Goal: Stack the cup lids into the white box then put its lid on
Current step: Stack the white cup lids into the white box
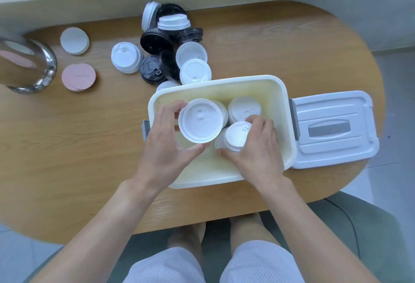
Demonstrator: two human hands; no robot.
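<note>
From the head camera, looking down: a person seated at a wooden table (67, 147) works with both hands inside the white box (285, 111), the job roughly at its middle by the look of it. The left hand (166, 138) curls its fingers and thumb round a stack of white cup lids (199, 123), held just above the box floor. The right hand (258, 145) grips a smaller white stack (235, 135) that lies tilted beside the first. Beyond the right hand's fingers a third white stack (243, 108) already stands in the box's far corner.

Much is left. Ahead of both hands, past the box's far wall, a heap of loose cup lids (170, 46) waits on the table, white and black mixed (some tipped on edge, some nested). A separate white stack (126, 60) sits to the left of that heap.

The box lid (332, 127) lies to the right of the right hand, just beside the box and not yet fitted. Far left of the left hand are white discs (74, 40), pink discs (78, 77) and a shiny metal vessel (29, 64), none of them touched.
</note>
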